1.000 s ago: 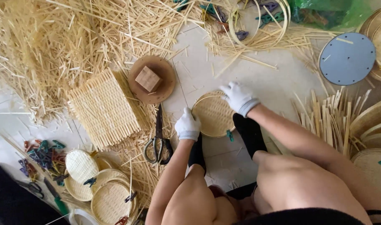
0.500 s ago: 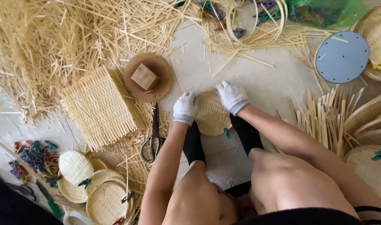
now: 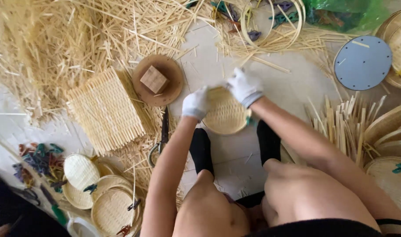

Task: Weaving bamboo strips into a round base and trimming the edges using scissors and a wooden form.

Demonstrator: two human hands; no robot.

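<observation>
Both my hands wear white gloves. My left hand (image 3: 195, 102) grips the left rim of a small round woven bamboo tray (image 3: 225, 114) that lies on the floor between my black-socked feet. My right hand (image 3: 244, 86) holds the tray's top edge, fingers curled over the rim. A small teal clip (image 3: 249, 121) sits on the tray's right rim. Scissors (image 3: 161, 137) lie just left of my left arm.
A square woven mat (image 3: 105, 109) and a round brown disc with a wooden block (image 3: 154, 79) lie to the left. Loose bamboo strips (image 3: 55, 39) cover the top left. Finished small trays (image 3: 108, 206) sit bottom left, a blue disc (image 3: 363, 62) and baskets right.
Both hands have shifted up along the tray's rim and closer together; the tray has turned slightly under them.
</observation>
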